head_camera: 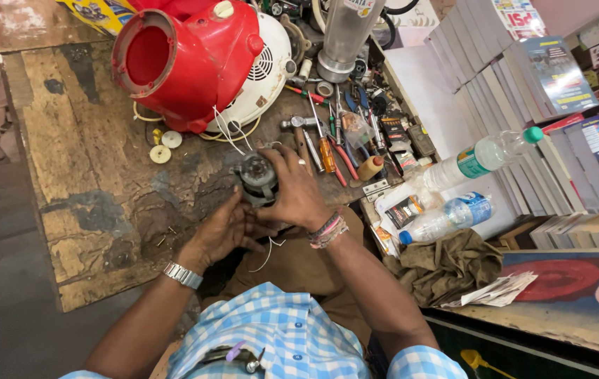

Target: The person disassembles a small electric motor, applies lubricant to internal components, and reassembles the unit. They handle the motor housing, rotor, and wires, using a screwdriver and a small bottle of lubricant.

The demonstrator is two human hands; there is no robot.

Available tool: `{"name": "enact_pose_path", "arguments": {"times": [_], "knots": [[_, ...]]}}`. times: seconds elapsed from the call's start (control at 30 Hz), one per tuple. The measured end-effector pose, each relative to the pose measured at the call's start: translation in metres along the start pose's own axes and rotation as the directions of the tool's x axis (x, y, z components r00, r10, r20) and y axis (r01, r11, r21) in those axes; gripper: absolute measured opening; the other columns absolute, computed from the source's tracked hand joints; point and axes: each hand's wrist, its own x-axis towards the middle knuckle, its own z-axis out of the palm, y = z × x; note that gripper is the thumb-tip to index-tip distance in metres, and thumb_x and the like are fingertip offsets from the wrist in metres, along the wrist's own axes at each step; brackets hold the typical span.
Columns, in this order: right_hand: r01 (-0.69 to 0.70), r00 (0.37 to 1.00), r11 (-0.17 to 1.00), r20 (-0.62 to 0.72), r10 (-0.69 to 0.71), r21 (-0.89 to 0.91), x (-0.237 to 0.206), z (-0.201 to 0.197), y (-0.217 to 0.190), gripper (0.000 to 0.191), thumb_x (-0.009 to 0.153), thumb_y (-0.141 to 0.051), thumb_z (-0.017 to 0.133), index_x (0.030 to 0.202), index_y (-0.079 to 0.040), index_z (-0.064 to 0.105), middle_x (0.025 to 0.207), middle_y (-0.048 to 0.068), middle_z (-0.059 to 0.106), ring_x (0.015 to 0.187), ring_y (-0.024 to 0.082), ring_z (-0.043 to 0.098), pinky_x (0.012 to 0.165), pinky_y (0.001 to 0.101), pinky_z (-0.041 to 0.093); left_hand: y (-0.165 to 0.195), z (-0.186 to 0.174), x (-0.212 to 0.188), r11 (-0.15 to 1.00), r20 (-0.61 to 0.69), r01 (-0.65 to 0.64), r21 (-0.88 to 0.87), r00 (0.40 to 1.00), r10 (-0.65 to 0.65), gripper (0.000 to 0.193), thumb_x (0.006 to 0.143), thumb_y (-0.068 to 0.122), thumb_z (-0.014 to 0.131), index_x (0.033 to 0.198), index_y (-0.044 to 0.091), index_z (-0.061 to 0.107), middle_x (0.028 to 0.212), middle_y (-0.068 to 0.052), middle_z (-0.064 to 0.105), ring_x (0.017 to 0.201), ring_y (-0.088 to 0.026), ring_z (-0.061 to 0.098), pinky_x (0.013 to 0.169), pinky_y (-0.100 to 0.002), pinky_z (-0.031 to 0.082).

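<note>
Item: small grey motor, held over near edge of wooden workbench, end face up for viewing. Right hand fingers wrapped on top/side; left hand cupped under, fingers narrow, steadying. Red blower housing at far edge; screwdrivers w/in reach, right edge

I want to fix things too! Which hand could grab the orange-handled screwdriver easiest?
Probably the right hand: it grips the small motor right beside the orange-handled screwdriver. The left hand sits lower, farther from it.
</note>
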Motion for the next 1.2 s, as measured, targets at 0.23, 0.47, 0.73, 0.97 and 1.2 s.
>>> {"name": "enact_pose_path", "arguments": {"times": [0.23, 0.47, 0.73, 0.97, 1.2], "knots": [[0.253, 0.936, 0.961, -0.279, -0.214, 0.111, -0.026, -0.014, 0.020, 0.118, 0.067, -0.044, 0.096, 0.158, -0.014, 0.026, 0.162, 0.027, 0.034, 0.147, 0.047, 0.044, 0.121, 0.0512, 0.042, 0.021, 0.049, -0.012, 0.966, 0.351, 0.091, -0.243, 0.936, 0.000, 0.109, 0.085, 0.090, 0.035, 0.132, -0.005, 0.059, 0.121, -0.028, 0.071, 0.110, -0.038, 0.072, 0.089, -0.052, 0.058], [0.508, 0.778, 0.850, -0.348, -0.523, -0.142, -0.031, -0.038, 0.018, 0.113, 0.083, -0.039, 0.088, 0.163, -0.019, 0.011, 0.165, 0.026, 0.025, 0.152, 0.048, 0.032, 0.124, 0.0562, 0.034, 0.064, 0.084, 0.014, 0.818, 0.085, -0.289, -0.497, 0.922, 0.377, 0.085, 0.089, 0.060, 0.071, 0.148, 0.002, 0.052, 0.134, -0.014, 0.067, 0.119, -0.029, 0.065, 0.107, -0.048, 0.051], [-0.013, 0.887, 0.410, -0.178, 0.426, 0.912, -0.041, 0.026, 0.017, 0.076, 0.092, -0.016, 0.074, 0.156, 0.005, 0.038, 0.148, 0.020, 0.056, 0.137, 0.029, 0.055, 0.117, 0.0396, 0.043, 0.062, 0.053, 0.050, 0.698, -0.127, -0.680, -0.224, 0.731, 0.671, 0.069, 0.079, 0.022, 0.087, 0.137, 0.001, 0.057, 0.127, -0.009, 0.068, 0.118, -0.023, 0.067, 0.107, -0.041, 0.054], [0.161, 0.891, 0.006, -0.148, 0.428, 0.987, -0.027, 0.066, 0.035, 0.068, 0.091, -0.009, 0.072, 0.150, 0.001, 0.039, 0.135, 0.014, 0.057, 0.120, 0.025, 0.058, 0.102, 0.0399, 0.047, 0.056, 0.048, 0.056, 0.633, -0.152, -0.766, 0.111, 0.616, 0.773, 0.068, 0.072, 0.012, 0.089, 0.131, -0.002, 0.059, 0.117, -0.009, 0.070, 0.101, -0.020, 0.070, 0.089, -0.036, 0.058], [0.104, 0.773, 0.298, -0.266, 0.576, 0.949, -0.036, 0.071, 0.037, 0.063, 0.104, -0.037, 0.055, 0.150, 0.003, 0.042, 0.135, 0.015, 0.058, 0.120, 0.022, 0.058, 0.101, 0.0369, 0.048, 0.058, 0.069, 0.056, 0.580, -0.098, -0.793, 0.185, 0.572, 0.814, 0.059, 0.071, 0.018, 0.088, 0.122, 0.001, 0.063, 0.109, -0.003, 0.073, 0.097, -0.015, 0.071, 0.090, -0.032, 0.058]]}}
